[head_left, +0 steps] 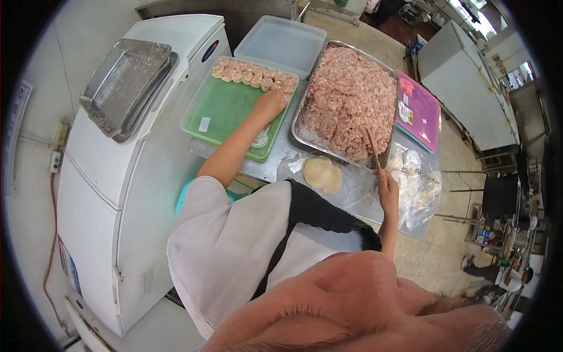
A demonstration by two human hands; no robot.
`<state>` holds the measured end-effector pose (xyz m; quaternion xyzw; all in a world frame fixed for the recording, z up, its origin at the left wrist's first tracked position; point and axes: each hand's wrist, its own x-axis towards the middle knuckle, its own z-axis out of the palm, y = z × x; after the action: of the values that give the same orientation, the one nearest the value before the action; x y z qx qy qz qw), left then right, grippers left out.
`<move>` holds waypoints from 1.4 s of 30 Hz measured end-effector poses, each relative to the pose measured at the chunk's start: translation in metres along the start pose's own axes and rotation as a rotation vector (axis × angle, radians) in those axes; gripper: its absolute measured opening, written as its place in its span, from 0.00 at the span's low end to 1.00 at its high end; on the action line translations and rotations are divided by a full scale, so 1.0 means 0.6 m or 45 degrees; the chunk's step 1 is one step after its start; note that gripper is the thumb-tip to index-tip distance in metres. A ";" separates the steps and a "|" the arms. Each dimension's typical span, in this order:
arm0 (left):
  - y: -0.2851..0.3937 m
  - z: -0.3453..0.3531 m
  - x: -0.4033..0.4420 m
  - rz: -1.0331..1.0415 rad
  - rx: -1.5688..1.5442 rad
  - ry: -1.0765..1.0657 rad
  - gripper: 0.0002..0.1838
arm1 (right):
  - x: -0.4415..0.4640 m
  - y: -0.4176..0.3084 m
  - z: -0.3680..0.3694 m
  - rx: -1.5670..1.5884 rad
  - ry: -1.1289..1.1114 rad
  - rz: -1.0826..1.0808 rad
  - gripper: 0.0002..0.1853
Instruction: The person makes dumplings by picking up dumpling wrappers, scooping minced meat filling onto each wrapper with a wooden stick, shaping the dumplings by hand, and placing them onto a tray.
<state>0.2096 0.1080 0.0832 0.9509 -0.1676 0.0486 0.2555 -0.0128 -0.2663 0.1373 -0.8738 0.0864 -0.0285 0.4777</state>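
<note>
In the head view, minced meat (pixel 352 94) is being held in a metal tray (pixel 301 136). Left of the tray, dumplings (pixel 246 74) are being kept in rows at the far end of a green-bottomed container (pixel 214 111); behind it a clear container (pixel 280 46) is standing. White rounds are being held in a plastic bag (pixel 419 188), right of the tray's near corner. At that corner a stick (pixel 372 146) is being pinched by the right hand (pixel 387 186); the dumplings are being touched by the left hand (pixel 270 104) — its grip cannot be told. All is being borne by a metal table (pixel 258 169), with a white freezer (pixel 155 158) standing farther left. One tray, one stick and one wrapper stack (pixel 321 175) are being counted — dumplings are sitting too close to count.
</note>
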 end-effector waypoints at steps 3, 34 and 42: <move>-0.025 0.022 0.009 0.086 -0.038 0.003 0.39 | 0.007 -0.012 -0.003 -0.228 -0.022 -0.025 0.18; 0.241 0.079 -0.205 0.109 -0.394 0.066 0.11 | 0.135 0.010 -0.078 -1.418 -0.407 -1.078 0.08; 0.235 0.130 -0.251 0.033 -0.388 -0.048 0.10 | 0.132 0.046 -0.039 -1.301 -0.387 -1.178 0.09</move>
<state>0.0202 -0.0015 0.0552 0.8997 -0.1901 0.0079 0.3930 0.0587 -0.3147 0.1243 -0.9300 -0.3592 -0.0620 -0.0468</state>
